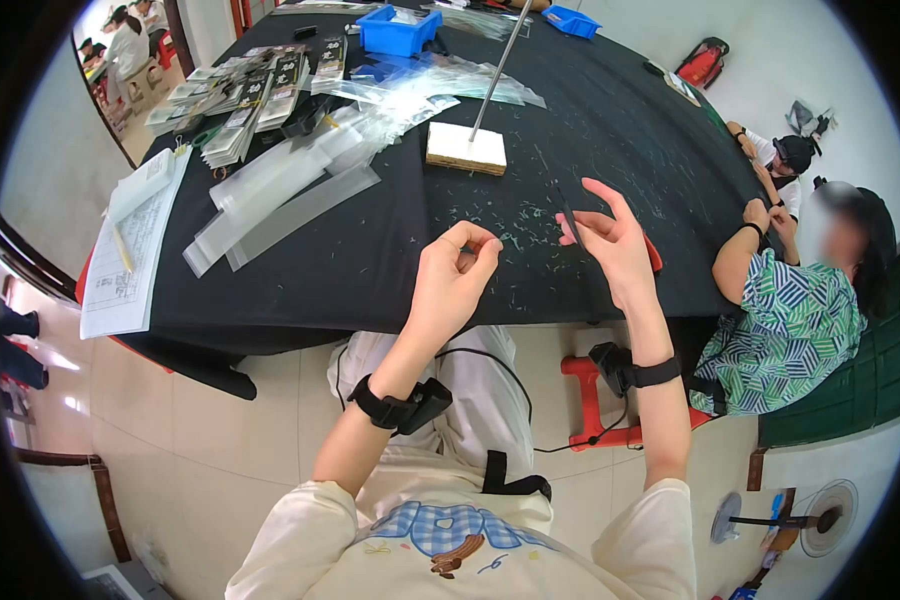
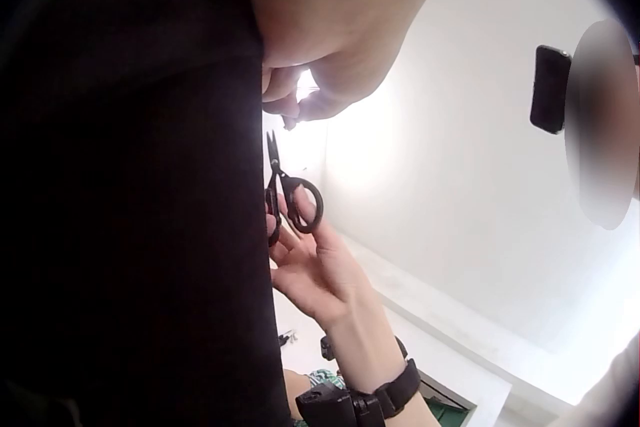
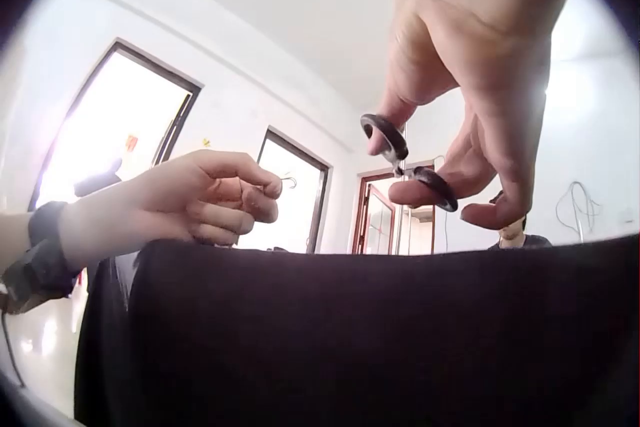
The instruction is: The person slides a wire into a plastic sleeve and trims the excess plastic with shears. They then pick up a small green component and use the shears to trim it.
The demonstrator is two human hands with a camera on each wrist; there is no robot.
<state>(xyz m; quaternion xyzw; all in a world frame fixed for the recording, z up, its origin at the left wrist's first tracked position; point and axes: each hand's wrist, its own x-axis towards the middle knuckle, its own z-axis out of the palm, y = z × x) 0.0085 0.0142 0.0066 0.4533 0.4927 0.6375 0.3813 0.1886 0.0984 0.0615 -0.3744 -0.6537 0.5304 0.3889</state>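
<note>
Head view has the scissors [image 1: 570, 214] above the black tablecloth [image 1: 590, 130], thumb and a finger of the right hand [image 1: 618, 250] through the loops; in the left wrist view the blades stand slightly apart. Opposite, the left hand [image 1: 452, 275] is curled, thumb and forefinger pinching a tiny scrap [image 3: 290, 182], too small to identify. Green bits [image 1: 530, 230] lie between and beyond the hands. Farther out are a white-topped block [image 1: 466, 149] bearing a metal rod [image 1: 498, 75], clear plastic sleeves [image 1: 280, 180] and a blue basket [image 1: 395, 36].
</note>
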